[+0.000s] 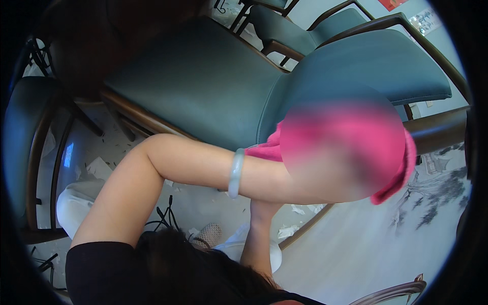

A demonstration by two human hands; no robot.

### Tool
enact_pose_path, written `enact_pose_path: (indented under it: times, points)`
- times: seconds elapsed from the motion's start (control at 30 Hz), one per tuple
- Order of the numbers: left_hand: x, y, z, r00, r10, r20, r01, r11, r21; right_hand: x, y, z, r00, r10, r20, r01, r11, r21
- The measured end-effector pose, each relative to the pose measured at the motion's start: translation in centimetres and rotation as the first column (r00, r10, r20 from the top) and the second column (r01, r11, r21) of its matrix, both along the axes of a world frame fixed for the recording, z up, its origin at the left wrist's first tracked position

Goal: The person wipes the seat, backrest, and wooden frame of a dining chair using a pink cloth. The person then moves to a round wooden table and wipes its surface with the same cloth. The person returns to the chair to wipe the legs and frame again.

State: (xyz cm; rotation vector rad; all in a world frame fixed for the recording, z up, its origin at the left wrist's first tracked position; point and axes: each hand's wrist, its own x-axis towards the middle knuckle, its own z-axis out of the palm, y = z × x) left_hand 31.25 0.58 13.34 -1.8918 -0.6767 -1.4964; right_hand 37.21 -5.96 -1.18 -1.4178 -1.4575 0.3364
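Note:
From the left my bare left arm reaches across, a pale green bangle (236,173) on its wrist. My left hand (324,179) lies at a bright pink cloth (408,164), beside the backrest of a teal padded chair (213,84). A round blur covers most of the hand and part of the cloth, so its fingers and any grip cannot be made out. My right forearm (259,240) rises from the bottom centre and passes beneath the left one; my right hand is hidden behind it.
A wooden armrest (438,127) adjoins the cloth at right. Another teal chair (23,152) stands at the left, more at the top. Paper scraps (288,231) and white plastic bags (78,202) lie on the floor. A pale surface with a tree drawing (431,194) spans the lower right.

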Motion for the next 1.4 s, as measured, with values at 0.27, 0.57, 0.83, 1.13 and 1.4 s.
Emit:
enact_pose_path:
  times: [0.27, 0.57, 0.83, 1.13, 1.4]
  points:
    - [-1.4, -0.5, -9.3, 0.964, -0.214, -0.160, 0.197, 0.974, -0.114, 0.3, -1.3, -8.6, 0.992, -0.086, -0.094, 0.077, 0.992, -0.101]
    - [-1.7, -4.0, -16.8, 0.775, 0.127, -0.619, -0.182, 0.983, -0.026, -0.6, -2.6, -16.4, 0.953, -0.013, -0.303, 0.008, 1.000, -0.016]
    - [-4.2, -5.0, -23.3, 0.820, -0.561, -0.113, 0.316, 0.609, -0.727, -1.0, -2.8, -18.6, 0.955, 0.048, -0.292, -0.074, 0.994, -0.080]
    - [-7.2, -4.2, -21.9, 0.694, -0.586, 0.418, 0.618, 0.187, -0.764, 0.3, -2.4, -17.0, 0.949, 0.106, -0.297, -0.135, 0.988, -0.079]
    - [-10.8, -2.9, -20.8, 0.880, -0.472, 0.055, 0.435, 0.755, -0.491, 0.3, 0.0, -11.9, 0.942, 0.259, -0.214, -0.269, 0.963, -0.023]
